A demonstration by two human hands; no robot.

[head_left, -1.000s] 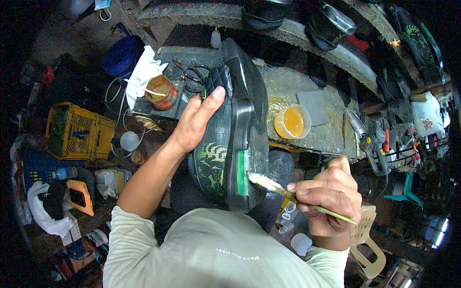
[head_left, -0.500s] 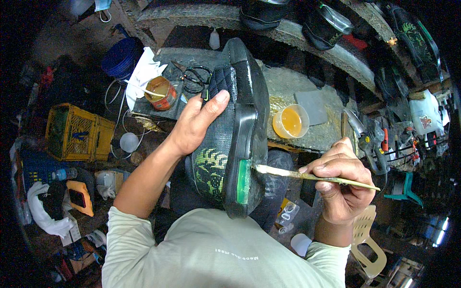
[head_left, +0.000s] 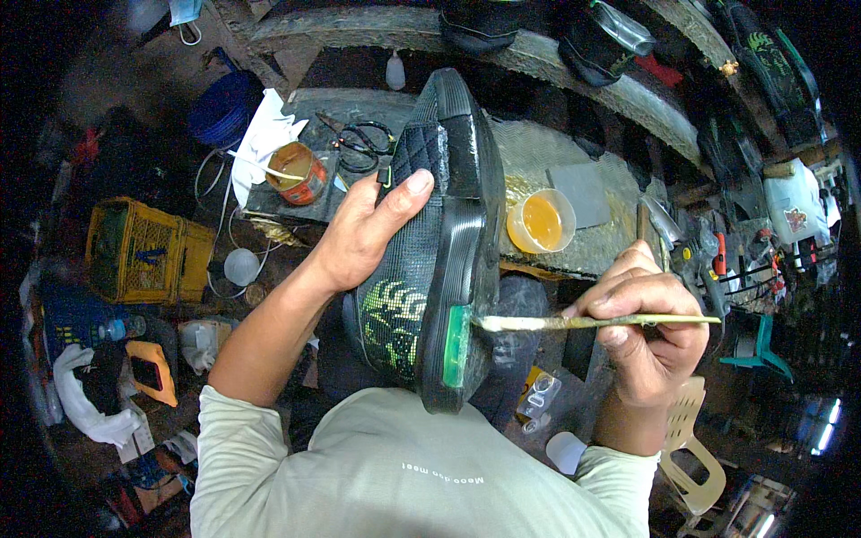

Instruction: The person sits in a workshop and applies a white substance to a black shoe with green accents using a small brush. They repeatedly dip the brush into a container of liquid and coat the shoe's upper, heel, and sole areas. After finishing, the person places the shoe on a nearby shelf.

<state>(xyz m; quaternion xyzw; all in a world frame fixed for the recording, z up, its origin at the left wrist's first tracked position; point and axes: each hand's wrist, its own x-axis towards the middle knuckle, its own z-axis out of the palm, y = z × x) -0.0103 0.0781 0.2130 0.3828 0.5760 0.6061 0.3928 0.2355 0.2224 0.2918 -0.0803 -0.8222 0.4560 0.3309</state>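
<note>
A black sneaker (head_left: pixel 395 260) with a yellow-green pattern and a thick ribbed sole stands lengthwise before my chest, its sole turned to the right. My left hand (head_left: pixel 363 233) grips it by the upper, thumb on the quilted collar; the other fingers are hidden behind the shoe. A green insert (head_left: pixel 456 347) shows in the sole's side. Between thumb and fingers, my right hand (head_left: pixel 641 327) pinches a thin brush (head_left: pixel 556 323), held almost level. Its pale, coated tip meets the sole beside the green insert's upper end.
On the bench (head_left: pixel 583 260) stands a clear cup (head_left: pixel 541 221) of amber liquid beside a grey sheet (head_left: pixel 578 195). Farther left are scissors (head_left: pixel 362 143) and an orange can (head_left: pixel 297 173) with a stick in it. A yellow crate (head_left: pixel 143 253) sits at the left; more shoes (head_left: pixel 605 45) line a rack above.
My right hand has shifted slightly right, and the brush has swung from a downward slant to nearly level. The shoe and my left hand have barely moved.
</note>
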